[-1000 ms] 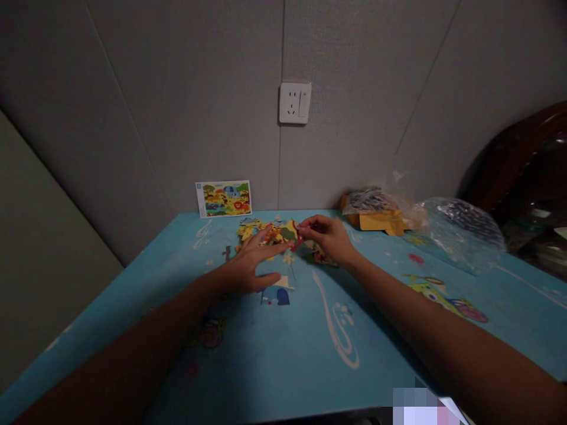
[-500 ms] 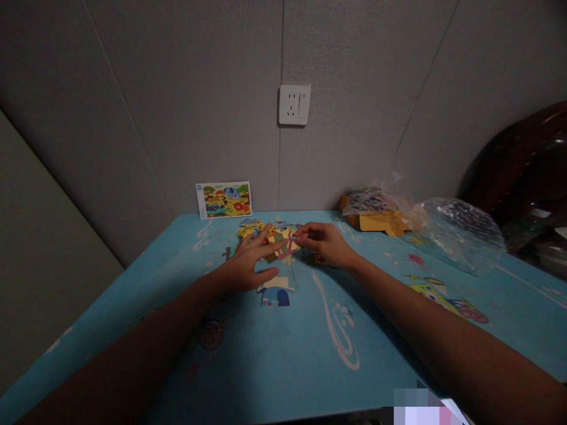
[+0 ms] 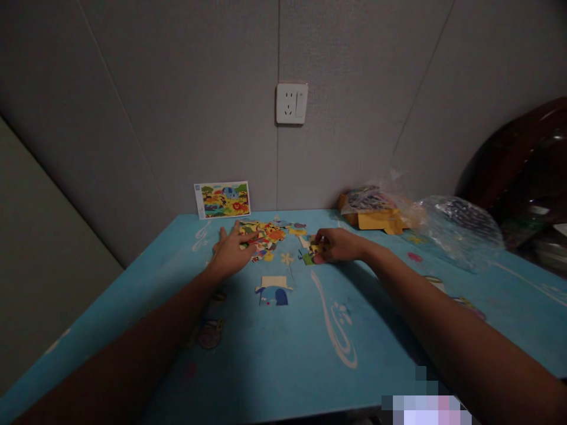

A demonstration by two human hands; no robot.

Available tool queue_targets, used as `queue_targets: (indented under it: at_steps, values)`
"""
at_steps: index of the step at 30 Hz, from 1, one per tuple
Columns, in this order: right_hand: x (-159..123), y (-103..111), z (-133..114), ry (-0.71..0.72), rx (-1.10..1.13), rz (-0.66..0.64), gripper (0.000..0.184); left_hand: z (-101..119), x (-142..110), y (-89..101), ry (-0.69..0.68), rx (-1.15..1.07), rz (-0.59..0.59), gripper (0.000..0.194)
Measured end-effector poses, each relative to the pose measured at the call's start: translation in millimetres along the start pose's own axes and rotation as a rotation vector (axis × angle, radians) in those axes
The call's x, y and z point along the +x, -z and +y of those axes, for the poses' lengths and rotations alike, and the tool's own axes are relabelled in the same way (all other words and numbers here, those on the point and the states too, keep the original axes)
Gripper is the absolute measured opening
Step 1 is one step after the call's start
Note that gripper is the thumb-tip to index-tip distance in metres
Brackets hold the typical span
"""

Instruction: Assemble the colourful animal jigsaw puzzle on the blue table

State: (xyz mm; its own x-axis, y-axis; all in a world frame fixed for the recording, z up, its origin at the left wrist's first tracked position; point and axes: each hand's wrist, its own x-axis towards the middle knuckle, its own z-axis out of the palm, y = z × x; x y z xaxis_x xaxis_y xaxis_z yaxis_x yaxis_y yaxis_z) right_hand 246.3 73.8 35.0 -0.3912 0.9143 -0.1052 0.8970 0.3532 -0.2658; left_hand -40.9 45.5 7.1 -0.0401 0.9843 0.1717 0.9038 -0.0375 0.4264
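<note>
Loose jigsaw puzzle pieces [image 3: 270, 235] lie in a colourful heap toward the far side of the table. My left hand [image 3: 233, 251] rests on the heap's left side, palm down with fingers spread. My right hand [image 3: 340, 244] is to the right of the heap, fingers curled down on a smaller group of pieces [image 3: 309, 258]; its fingertips are partly hidden. Closer to me, joined pieces showing a blue elephant [image 3: 273, 294] lie flat on the tablecloth, apart from both hands.
A picture card [image 3: 224, 199] of the animal scene leans against the wall at the back left. An orange-yellow packet [image 3: 376, 219] and a clear plastic bag [image 3: 460, 233] lie at the back right. The blue tablecloth [image 3: 266, 366] has printed figures. A socket [image 3: 292, 103] is on the wall.
My right hand has moved right and slightly down, from the heap to the smaller group. My left hand has shifted left. The cream-and-pink piece between them no longer shows there.
</note>
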Motion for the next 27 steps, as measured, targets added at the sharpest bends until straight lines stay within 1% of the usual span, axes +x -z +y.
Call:
queue_targets:
  at_steps: [2, 4, 5, 6, 8, 9, 10, 11, 12, 13, 14, 15, 16, 17, 18, 19, 20, 21, 23, 25, 27]
  values:
    - [2, -2, 3, 0.041, 0.106, 0.037, 0.045, -3, 2, -0.1, -0.003, 0.02, 0.029, 0.041]
    - [5, -6, 1, 0.091, 0.328, 0.108, 0.031, -4, 1, 1.6, -0.071, 0.027, 0.072, 0.045]
    - [7, -9, -2, 0.116, 0.464, 0.163, 0.028, -4, -1, 2.7, -0.147, 0.015, 0.073, 0.048]
    - [8, -13, -7, 0.138, 0.599, 0.223, 0.028, -3, -4, 3.7, -0.259, -0.003, 0.05, 0.052]
    - [11, -22, -21, 0.185, 0.815, 0.306, 0.034, 1, -11, 4.3, -0.545, -0.037, -0.057, 0.058]
    - [11, -27, -30, 0.211, 0.885, 0.308, 0.037, 4, -16, 3.9, -0.686, -0.045, -0.136, 0.059]
    - [11, -31, -37, 0.244, 0.928, 0.279, 0.039, 6, -19, 3.1, -0.788, -0.047, -0.2, 0.06]
    - [11, -33, -43, 0.28, 0.939, 0.249, 0.039, 8, -22, 2.3, -0.85, -0.043, -0.244, 0.06]
    - [10, -34, -47, 0.314, 0.904, 0.236, 0.039, 10, -24, 1.6, -0.88, -0.039, -0.26, 0.058]
    - [9, -32, -48, 0.342, 0.821, 0.242, 0.037, 10, -25, 1.5, -0.874, -0.04, -0.237, 0.055]
    - [7, -30, -46, 0.36, 0.696, 0.268, 0.034, 10, -25, 1.8, -0.838, -0.046, -0.181, 0.052]
    - [5, -26, -41, 0.368, 0.541, 0.304, 0.031, 10, -23, 2.8, -0.776, -0.058, -0.099, 0.049]
    - [3, -21, -35, 0.368, 0.372, 0.326, 0.029, 9, -21, 4.1, -0.695, -0.075, -0.009, 0.047]
    - [2, -16, -28, 0.362, 0.228, 0.334, 0.032, 7, -18, 5.5, -0.598, -0.093, 0.077, 0.046]
    - [1, -12, -20, 0.349, 0.119, 0.311, 0.039, 6, -14, 6.7, -0.494, -0.111, 0.147, 0.045]
    - [0, -8, -13, 0.329, 0.041, 0.262, 0.043, 5, -11, 7.5, -0.386, -0.121, 0.191, 0.044]
    - [0, -6, -7, 0.306, -0.003, 0.21, 0.046, 4, -8, 7.7, -0.279, -0.117, 0.209, 0.044]
    - [1, -5, -3, 0.284, -0.023, 0.163, 0.047, 3, -5, 7.1, -0.179, -0.097, 0.199, 0.043]
    - [2, -6, 0, 0.258, -0.022, 0.115, 0.045, 1, -1, 4.4, -0.026, -0.035, 0.134, 0.043]
    - [4, -8, -1, 0.258, -0.005, 0.113, 0.041, -2, 2, 0.9, 0.046, 0.016, 0.079, 0.043]
    - [5, -10, -3, 0.272, 0.001, 0.108, 0.035, -5, 3, -1.7, 0.075, 0.038, 0.093, 0.042]
